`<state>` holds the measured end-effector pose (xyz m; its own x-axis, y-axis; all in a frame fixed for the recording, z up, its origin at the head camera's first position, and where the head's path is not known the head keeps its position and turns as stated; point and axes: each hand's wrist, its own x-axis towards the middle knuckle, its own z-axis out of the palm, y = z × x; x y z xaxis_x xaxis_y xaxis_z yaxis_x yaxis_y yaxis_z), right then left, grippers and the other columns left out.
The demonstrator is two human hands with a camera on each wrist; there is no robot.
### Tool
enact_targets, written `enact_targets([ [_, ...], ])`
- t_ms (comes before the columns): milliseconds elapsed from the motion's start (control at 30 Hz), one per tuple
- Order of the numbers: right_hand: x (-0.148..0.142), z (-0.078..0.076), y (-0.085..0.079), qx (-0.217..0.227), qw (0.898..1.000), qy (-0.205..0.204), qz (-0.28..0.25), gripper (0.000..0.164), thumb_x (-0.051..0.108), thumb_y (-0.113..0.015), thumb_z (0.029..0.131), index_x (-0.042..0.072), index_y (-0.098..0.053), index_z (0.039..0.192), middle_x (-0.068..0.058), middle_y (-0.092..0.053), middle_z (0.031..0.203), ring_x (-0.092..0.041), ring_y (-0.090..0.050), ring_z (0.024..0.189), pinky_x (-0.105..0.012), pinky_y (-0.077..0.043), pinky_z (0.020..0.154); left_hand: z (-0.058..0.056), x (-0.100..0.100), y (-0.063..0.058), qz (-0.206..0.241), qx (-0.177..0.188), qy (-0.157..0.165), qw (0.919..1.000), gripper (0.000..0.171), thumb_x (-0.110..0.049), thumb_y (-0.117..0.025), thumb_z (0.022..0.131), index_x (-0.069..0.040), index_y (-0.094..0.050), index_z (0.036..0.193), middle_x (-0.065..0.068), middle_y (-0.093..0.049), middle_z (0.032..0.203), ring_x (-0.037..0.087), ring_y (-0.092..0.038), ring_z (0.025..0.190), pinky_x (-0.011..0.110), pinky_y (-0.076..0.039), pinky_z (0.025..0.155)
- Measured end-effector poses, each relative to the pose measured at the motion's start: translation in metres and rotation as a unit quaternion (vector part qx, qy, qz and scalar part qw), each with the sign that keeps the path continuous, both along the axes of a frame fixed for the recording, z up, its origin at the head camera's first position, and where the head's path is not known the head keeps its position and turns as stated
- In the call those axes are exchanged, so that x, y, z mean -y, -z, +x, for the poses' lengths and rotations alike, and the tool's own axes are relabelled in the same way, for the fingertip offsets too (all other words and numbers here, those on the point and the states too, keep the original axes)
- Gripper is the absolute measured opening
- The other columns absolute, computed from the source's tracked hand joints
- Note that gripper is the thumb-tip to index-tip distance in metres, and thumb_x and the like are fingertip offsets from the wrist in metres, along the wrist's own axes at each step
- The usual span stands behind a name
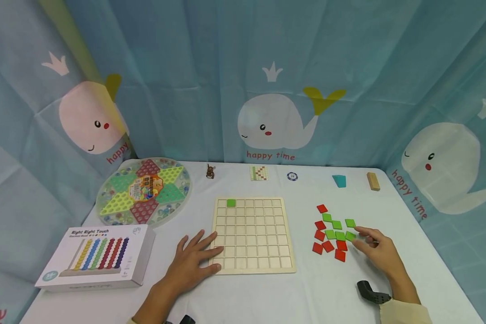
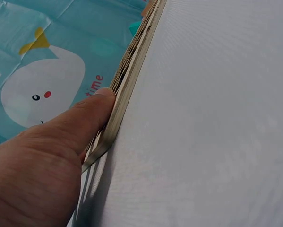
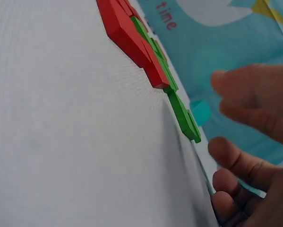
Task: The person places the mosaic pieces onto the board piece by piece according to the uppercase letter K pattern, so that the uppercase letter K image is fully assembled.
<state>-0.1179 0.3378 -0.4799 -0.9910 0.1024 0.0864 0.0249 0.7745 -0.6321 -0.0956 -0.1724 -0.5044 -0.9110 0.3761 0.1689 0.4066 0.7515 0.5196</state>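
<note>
A wooden grid board (image 1: 252, 230) lies flat on the white table, with one green tile (image 1: 231, 203) in its top row, near the left corner. My left hand (image 1: 190, 261) rests at the board's left edge, fingers spread; in the left wrist view the thumb (image 2: 84, 116) touches the board's edge (image 2: 124, 94). To the right of the board lie loose red tiles (image 1: 328, 245) and green tiles (image 1: 337, 224). Beside the rightmost green tile (image 1: 350, 236) is my right hand (image 1: 382, 253). Its thumb and fingers are apart with nothing between them in the right wrist view.
On the left stand a boxed bead toy (image 1: 101, 256) and a round star-patterned game board (image 1: 117, 184). Along the back edge lie a small brown figurine (image 1: 210, 171), a patterned card (image 1: 259, 173), a chip (image 1: 292, 176), a teal piece (image 1: 339, 181) and a wooden block (image 1: 373, 181).
</note>
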Motion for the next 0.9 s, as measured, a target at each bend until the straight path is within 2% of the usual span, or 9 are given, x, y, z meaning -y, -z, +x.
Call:
enact_targets([
  [100,-0.002,0.000,0.004,0.008,1.000,0.000,0.017,0.047,0.022,-0.073,0.087,0.000,-0.060,0.127,-0.017,-0.058,0.110,-0.024,-0.044,0.086,-0.028,-0.041,0.067,0.000,0.000,0.001,0.003,-0.001,0.002,1.0000,0.048,-0.050,-0.071,0.081,-0.026,-0.069,0.123,-0.004,-0.042,0.148,0.031,-0.025,0.141,0.060,-0.005,0.108],
  [267,-0.001,-0.003,0.008,0.028,0.998,-0.007,0.062,0.044,0.017,-0.070,0.088,-0.004,-0.059,0.125,-0.022,-0.055,0.112,-0.035,-0.050,0.094,-0.051,-0.046,0.077,0.000,0.001,0.002,0.006,-0.010,0.005,0.9999,0.048,-0.050,-0.071,0.081,-0.025,-0.069,0.122,-0.004,-0.043,0.148,0.032,-0.026,0.140,0.061,-0.006,0.107],
  [367,0.000,-0.004,0.010,0.026,0.997,-0.008,0.067,0.040,0.015,-0.068,0.089,-0.006,-0.061,0.122,-0.024,-0.053,0.113,-0.041,-0.051,0.099,-0.058,-0.045,0.081,0.000,0.001,0.002,0.009,-0.011,0.005,0.9999,0.048,-0.049,-0.072,0.081,-0.026,-0.069,0.123,-0.004,-0.043,0.148,0.032,-0.026,0.140,0.061,-0.006,0.107],
  [500,0.002,-0.003,0.011,0.011,0.997,0.008,0.082,0.035,0.013,-0.067,0.089,-0.005,-0.062,0.119,-0.020,-0.056,0.107,-0.037,-0.052,0.092,-0.054,-0.046,0.077,0.000,0.002,0.003,0.010,-0.010,0.003,0.9999,0.048,-0.049,-0.072,0.081,-0.026,-0.069,0.123,-0.004,-0.042,0.148,0.032,-0.026,0.140,0.061,-0.005,0.107],
  [667,0.004,0.000,0.005,0.000,0.997,0.030,0.073,0.033,0.011,-0.067,0.089,-0.003,-0.063,0.118,-0.011,-0.060,0.093,-0.027,-0.051,0.082,-0.040,-0.044,0.068,-0.001,0.002,0.003,0.005,-0.001,0.002,1.0000,0.048,-0.050,-0.071,0.081,-0.027,-0.068,0.123,-0.005,-0.041,0.148,0.030,-0.024,0.141,0.060,-0.004,0.108],
  [800,0.006,0.003,-0.003,-0.004,0.998,0.034,0.057,0.033,0.012,-0.069,0.089,-0.002,-0.063,0.118,-0.010,-0.062,0.090,-0.027,-0.055,0.083,-0.038,-0.046,0.067,-0.001,0.002,0.004,0.003,0.004,0.000,1.0000,0.049,-0.051,-0.071,0.081,-0.027,-0.068,0.124,-0.005,-0.041,0.149,0.029,-0.023,0.141,0.059,-0.004,0.108],
  [900,0.010,0.003,-0.010,-0.029,0.998,0.033,0.053,0.032,0.008,-0.071,0.087,-0.001,-0.065,0.117,-0.010,-0.064,0.090,-0.027,-0.057,0.082,-0.038,-0.049,0.066,0.000,0.002,0.004,0.003,0.006,0.000,1.0000,0.049,-0.052,-0.070,0.081,-0.028,-0.068,0.124,-0.005,-0.040,0.149,0.029,-0.023,0.142,0.059,-0.003,0.108],
])
